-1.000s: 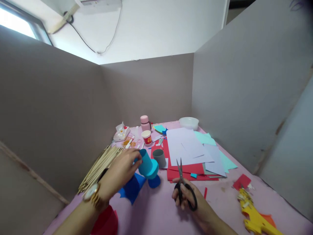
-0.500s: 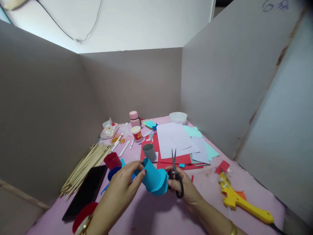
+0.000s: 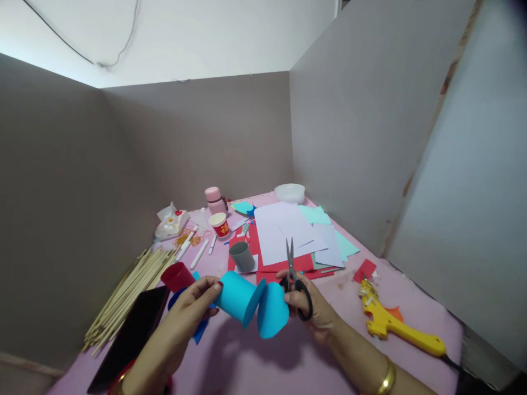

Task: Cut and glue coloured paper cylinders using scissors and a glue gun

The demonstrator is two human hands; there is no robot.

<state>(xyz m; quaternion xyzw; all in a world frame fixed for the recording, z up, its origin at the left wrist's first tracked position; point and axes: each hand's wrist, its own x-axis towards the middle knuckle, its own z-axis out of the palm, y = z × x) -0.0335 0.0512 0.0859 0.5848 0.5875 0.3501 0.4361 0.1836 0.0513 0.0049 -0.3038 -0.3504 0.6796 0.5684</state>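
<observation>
My left hand (image 3: 187, 307) is closed on one end of a light-blue paper tube (image 3: 235, 297), held above the pink table (image 3: 242, 367). A second light-blue paper tube piece (image 3: 272, 316) sits against its right end, touched by the fingers of my right hand (image 3: 310, 312). That right hand also grips black scissors (image 3: 294, 277) by the handles, blades pointing up and away.
A grey paper tube (image 3: 242, 256) and a red paper tube (image 3: 178, 276) stand behind my hands. A stack of red, white and teal sheets (image 3: 294, 238) lies beyond. Wooden sticks (image 3: 127, 288) and a black phone (image 3: 129, 337) lie left; a yellow glue gun (image 3: 395, 326) lies right.
The camera has tilted down and right. Both hands rose slightly and the blue tube turned more sideways, its second piece now facing me at the right end. The scissors stayed in my right hand.
</observation>
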